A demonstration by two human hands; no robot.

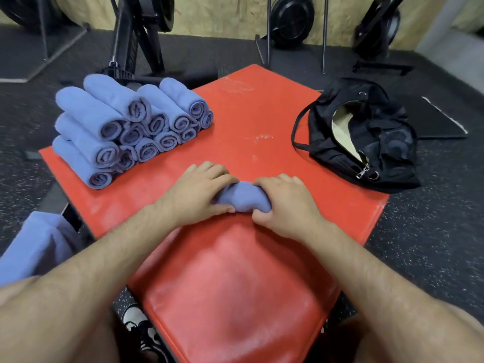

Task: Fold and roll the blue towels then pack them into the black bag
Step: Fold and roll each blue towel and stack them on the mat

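As both my left hand point(200, 191) and right hand point(281, 203) clench the towel point(239, 196) near the stack point(131, 127), loosening could unroll it.

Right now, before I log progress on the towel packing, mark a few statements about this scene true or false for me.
1. Rolled towels are stacked on the left side of the red pad. True.
2. The black bag is zipped shut. False: it lies open.
3. The left grip and right grip hold one blue towel between them. True.
4. Rolled towels are already in the bag. False: none shows inside it.
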